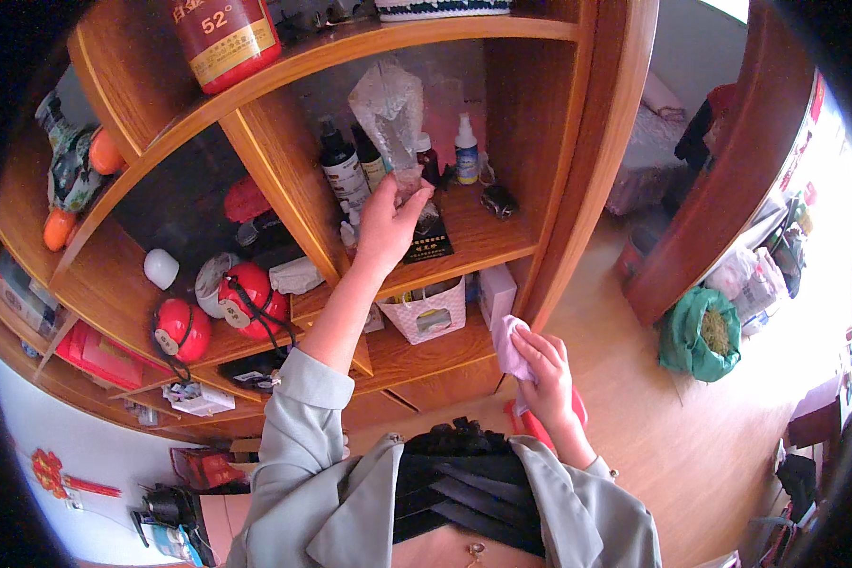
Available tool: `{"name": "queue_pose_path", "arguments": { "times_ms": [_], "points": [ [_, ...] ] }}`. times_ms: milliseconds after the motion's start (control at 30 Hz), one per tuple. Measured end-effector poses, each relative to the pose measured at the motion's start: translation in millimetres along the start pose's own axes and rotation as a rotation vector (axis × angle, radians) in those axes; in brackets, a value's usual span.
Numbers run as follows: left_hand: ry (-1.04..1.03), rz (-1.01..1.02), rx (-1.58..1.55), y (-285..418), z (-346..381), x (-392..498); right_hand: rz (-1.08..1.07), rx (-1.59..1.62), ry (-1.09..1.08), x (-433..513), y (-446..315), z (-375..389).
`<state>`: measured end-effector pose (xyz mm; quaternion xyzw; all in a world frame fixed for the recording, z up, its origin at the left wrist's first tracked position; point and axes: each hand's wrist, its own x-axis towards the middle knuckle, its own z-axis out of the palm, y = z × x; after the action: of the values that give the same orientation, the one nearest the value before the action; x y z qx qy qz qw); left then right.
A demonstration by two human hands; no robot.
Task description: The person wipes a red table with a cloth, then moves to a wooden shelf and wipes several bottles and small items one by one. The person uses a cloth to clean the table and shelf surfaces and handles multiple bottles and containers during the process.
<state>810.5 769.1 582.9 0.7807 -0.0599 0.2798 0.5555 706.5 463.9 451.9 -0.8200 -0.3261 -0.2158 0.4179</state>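
My left hand (pixel 390 224) reaches into a wooden shelf compartment and grips the gathered lower end of a clear, crinkled plastic wrapper (pixel 390 106). Around it stand a black pump bottle (pixel 343 170), a brown bottle with a white cap (pixel 427 157) and a white-and-blue spray bottle (pixel 466 150). Under the hand lies a black card with gold writing (pixel 429 243), and a small dark object (pixel 498 201) sits to its right. Lower right, outside the cabinet, my right hand (pixel 545 373) holds a bunched pinkish cloth (pixel 511 349).
Left compartments hold red round jars (pixel 247 298) with black cords and a white cup-like object (pixel 161 268). A large red bottle (pixel 238 50) stands on the upper shelf. Below are a checked paper bag (pixel 429 312) and a red basin (pixel 579 408). A green bag (pixel 696 341) stands by the doorway.
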Motion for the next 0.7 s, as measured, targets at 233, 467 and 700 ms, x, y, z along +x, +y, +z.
{"name": "queue_pose_path", "arguments": {
  "times_ms": [233,467,700],
  "points": [
    [0.063,0.054,-0.065,-6,-15,-6,0.005,0.014,-0.022,3,-1,9],
    [0.447,0.61,0.5,17,14,-79,0.027,0.042,-0.024,3,-3,15],
    [-0.193,0.626,0.534,2,31,-102,-0.176,-0.086,0.131,62,-10,-5]
  ]
}}
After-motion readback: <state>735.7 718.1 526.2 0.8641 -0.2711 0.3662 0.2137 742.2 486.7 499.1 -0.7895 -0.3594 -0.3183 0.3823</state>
